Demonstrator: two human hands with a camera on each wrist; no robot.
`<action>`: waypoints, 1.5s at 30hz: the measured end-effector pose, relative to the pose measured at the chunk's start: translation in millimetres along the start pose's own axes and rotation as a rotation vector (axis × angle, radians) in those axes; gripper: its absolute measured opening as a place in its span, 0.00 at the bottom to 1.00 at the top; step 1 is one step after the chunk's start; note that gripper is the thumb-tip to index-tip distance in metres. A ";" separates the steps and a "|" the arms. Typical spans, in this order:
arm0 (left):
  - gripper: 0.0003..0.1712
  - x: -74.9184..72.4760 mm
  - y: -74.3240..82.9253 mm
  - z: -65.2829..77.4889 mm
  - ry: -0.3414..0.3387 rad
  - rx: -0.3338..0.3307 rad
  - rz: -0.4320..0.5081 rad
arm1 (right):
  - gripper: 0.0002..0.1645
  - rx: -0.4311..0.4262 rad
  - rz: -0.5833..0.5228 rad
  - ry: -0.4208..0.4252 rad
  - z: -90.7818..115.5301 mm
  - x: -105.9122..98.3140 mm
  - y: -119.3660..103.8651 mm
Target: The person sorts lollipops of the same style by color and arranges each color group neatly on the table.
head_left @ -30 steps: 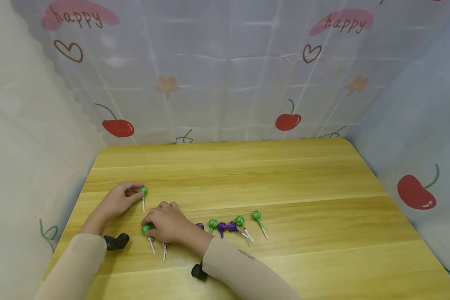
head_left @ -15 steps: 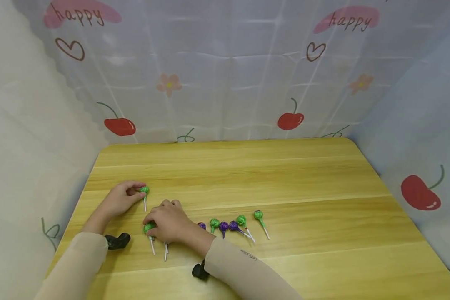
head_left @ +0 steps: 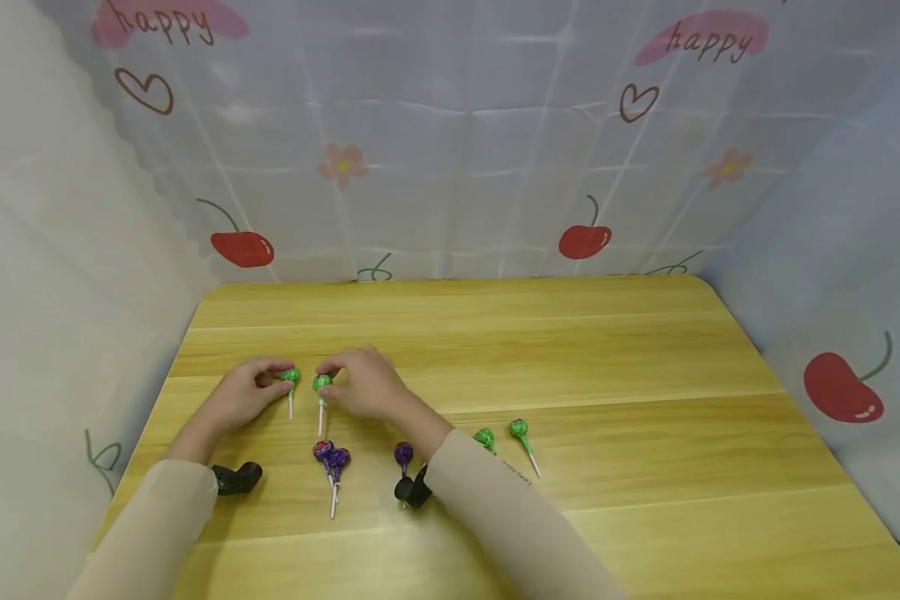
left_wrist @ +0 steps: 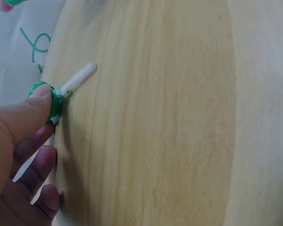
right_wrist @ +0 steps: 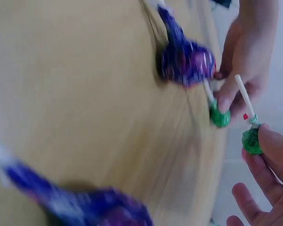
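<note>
My left hand (head_left: 242,398) pinches a green-wrapped lollipop (head_left: 291,376) by its head at the table's left side; its white stick (left_wrist: 80,77) points away from the fingers in the left wrist view. Just to the right, my right hand (head_left: 367,385) holds another green lollipop (right_wrist: 251,141) between thumb and fingers, its stick hanging toward the near side in the head view. Below the hands, two purple lollipops (head_left: 338,460) lie together with their sticks crossing. One more purple lollipop (head_left: 403,454) lies near my right wrist.
On the right lie a green lollipop (head_left: 519,428) and another green one (head_left: 484,438) partly behind my right sleeve (head_left: 510,508). Black wrist-worn pieces (head_left: 237,479) sit at both cuffs. The wooden table (head_left: 645,358) meets a printed curtain (head_left: 450,167) at the back.
My right hand has carried a green lollipop away from beside the purple pair, to a place close to the left hand's lollipop. The left hand keeps its hold in the same place.
</note>
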State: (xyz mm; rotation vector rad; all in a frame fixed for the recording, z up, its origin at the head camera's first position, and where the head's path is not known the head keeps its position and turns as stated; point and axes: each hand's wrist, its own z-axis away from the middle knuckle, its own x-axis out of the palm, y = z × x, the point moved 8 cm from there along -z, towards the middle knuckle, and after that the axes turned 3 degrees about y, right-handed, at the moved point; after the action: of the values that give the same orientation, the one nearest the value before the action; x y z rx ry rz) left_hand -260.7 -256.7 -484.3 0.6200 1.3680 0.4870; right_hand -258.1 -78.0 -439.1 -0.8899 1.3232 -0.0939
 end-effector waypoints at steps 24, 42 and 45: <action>0.24 -0.5 1.0 2.4 0.005 0.016 0.032 | 0.15 0.129 0.061 -0.014 -18.5 0.9 31.5; 0.33 -5.9 -6.6 9.8 0.056 -0.008 0.009 | 0.23 0.113 0.100 -0.015 -14.4 -2.7 37.1; 0.35 -8.9 1.9 13.7 0.083 -0.007 0.027 | 0.25 0.100 0.071 0.001 -10.6 -16.3 40.4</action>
State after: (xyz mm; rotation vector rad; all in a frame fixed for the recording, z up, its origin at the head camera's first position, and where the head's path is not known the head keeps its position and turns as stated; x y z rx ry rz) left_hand -248.5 -262.7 -475.2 0.6187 1.4375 0.5445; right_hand -288.8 -47.3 -450.4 -0.7579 1.3375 -0.1046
